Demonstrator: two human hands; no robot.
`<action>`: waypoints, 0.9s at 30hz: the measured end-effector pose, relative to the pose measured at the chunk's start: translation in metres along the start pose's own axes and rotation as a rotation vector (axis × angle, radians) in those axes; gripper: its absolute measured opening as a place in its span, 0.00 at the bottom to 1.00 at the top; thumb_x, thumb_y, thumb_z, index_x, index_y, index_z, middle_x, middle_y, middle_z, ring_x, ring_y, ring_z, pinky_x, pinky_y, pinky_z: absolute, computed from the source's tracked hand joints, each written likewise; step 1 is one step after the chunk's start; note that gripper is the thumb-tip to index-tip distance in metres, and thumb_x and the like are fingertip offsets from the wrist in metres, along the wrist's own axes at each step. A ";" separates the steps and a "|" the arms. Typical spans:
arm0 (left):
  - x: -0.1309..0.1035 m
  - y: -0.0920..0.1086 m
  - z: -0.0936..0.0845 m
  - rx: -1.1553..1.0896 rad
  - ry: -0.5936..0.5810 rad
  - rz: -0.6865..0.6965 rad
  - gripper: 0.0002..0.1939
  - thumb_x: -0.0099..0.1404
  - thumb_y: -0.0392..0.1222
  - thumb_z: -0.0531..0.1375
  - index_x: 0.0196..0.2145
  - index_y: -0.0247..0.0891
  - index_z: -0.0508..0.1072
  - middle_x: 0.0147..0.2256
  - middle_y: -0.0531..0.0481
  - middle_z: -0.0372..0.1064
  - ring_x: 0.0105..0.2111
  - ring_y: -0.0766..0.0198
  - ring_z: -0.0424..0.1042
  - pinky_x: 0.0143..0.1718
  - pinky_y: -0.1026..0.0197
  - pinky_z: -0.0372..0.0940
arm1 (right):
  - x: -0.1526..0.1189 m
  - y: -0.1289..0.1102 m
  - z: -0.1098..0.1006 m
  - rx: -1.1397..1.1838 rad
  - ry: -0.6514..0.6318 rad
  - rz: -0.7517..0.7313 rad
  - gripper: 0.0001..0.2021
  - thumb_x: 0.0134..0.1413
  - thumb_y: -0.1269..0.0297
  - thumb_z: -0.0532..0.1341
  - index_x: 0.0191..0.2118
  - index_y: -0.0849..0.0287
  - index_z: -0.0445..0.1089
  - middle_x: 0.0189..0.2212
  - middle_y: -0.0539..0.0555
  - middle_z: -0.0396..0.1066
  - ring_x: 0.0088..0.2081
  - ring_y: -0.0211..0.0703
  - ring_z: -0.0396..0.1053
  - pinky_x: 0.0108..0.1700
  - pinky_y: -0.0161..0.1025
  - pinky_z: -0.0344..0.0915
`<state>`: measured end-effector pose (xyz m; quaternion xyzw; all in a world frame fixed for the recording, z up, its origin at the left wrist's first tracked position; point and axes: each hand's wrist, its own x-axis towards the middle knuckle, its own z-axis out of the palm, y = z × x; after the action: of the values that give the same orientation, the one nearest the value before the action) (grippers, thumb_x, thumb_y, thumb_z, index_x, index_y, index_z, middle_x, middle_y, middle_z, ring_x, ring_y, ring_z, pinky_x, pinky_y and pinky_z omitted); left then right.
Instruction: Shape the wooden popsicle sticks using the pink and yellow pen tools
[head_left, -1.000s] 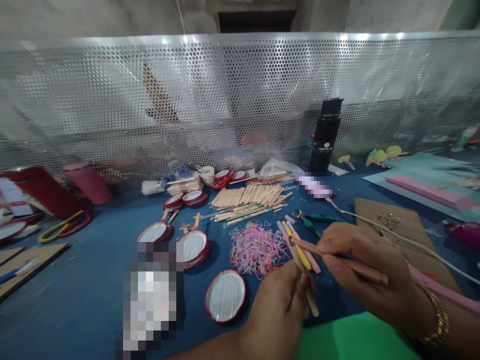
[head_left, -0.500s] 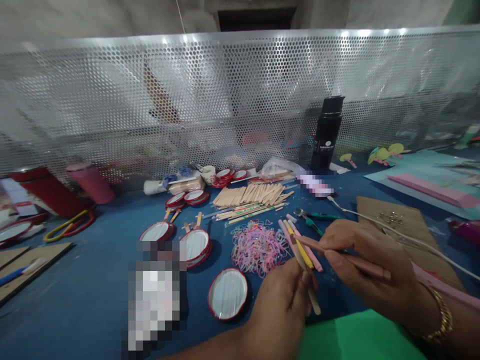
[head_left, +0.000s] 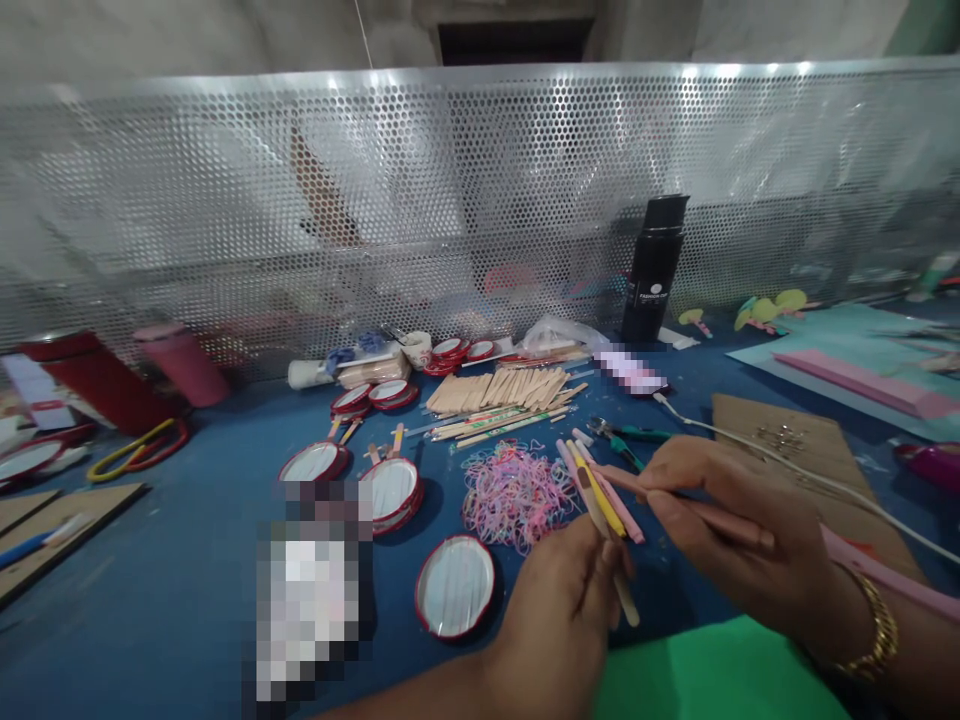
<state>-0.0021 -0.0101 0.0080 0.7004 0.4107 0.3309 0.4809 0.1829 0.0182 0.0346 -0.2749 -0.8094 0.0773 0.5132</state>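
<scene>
My left hand (head_left: 562, 600) is closed around a wooden craft stick (head_left: 595, 508), which tilts up with a brown-coloured patch on its upper end. In my right hand (head_left: 735, 520) is a brownish-pink marker (head_left: 626, 483), gripped like a pen, its tip just right of the stick's coloured end. Behind the stick lie a yellow marker (head_left: 609, 510) and pink markers (head_left: 626, 512). A heap of colourful rubber bands (head_left: 517, 495) is beyond my left hand. To its left lies a round red-rimmed disc (head_left: 455, 587) with a pale face.
Craft sticks (head_left: 499, 390) are piled farther back. Red-rimmed drum-like pieces (head_left: 390, 492) stand to the left. Teal-handled pliers (head_left: 626, 445), a white cable (head_left: 780, 462) and cardboard (head_left: 810, 460) lie right. A black bottle (head_left: 654, 270) stands by the perforated metal screen (head_left: 480, 180). Green paper (head_left: 705, 675) lies in front.
The marker in my right hand has shifted slightly right, off the stick's end, so the brown patch shows more fully. My left hand holds the stick almost still.
</scene>
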 end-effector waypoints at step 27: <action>0.001 -0.004 0.001 -0.037 0.015 -0.011 0.18 0.74 0.52 0.45 0.32 0.39 0.64 0.23 0.57 0.57 0.23 0.69 0.57 0.27 0.65 0.53 | 0.000 0.000 0.000 0.031 -0.024 0.010 0.07 0.58 0.74 0.59 0.40 0.55 0.68 0.31 0.52 0.72 0.32 0.42 0.71 0.34 0.41 0.67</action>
<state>-0.0024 -0.0089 0.0039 0.6867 0.4120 0.3410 0.4924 0.1832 0.0175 0.0347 -0.2702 -0.8128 0.0959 0.5071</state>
